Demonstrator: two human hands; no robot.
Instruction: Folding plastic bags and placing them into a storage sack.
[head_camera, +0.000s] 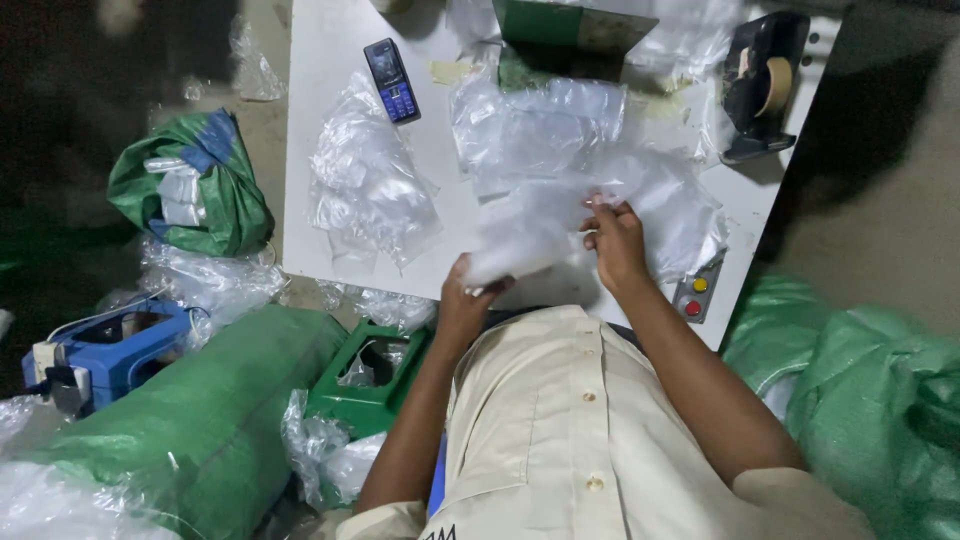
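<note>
Both hands grip one clear plastic bag (540, 225), blurred in this frame, held just above the near edge of the white table (320, 150). The left hand (462, 300) is closed on the bag's lower corner, thumb on top; the right hand (612, 240) pinches its right side with curled fingers.

Under and beyond the bag lies a loose heap of clear bags (560, 130), reaching toward the far edge. A second heap of crumpled clear bags (368, 190) lies toward the left edge, apart from the first. One dark phone with blue keys (391, 80) rests just beyond it, near the far left corner. One black tape dispenser (760, 85) stands at the far right corner. A grey control box with two buttons, one yellow and one red (695, 295), sits at the near right corner. A green box (570, 30) stands at the far edge.

Bare tabletop shows mostly along the left edge and between the two heaps.

Off the table: a green woven sack (195, 185) at left, a long green roll (210, 420) at lower left, a blue device (110, 350) beside it, and more green sacking (860, 380) at right.
</note>
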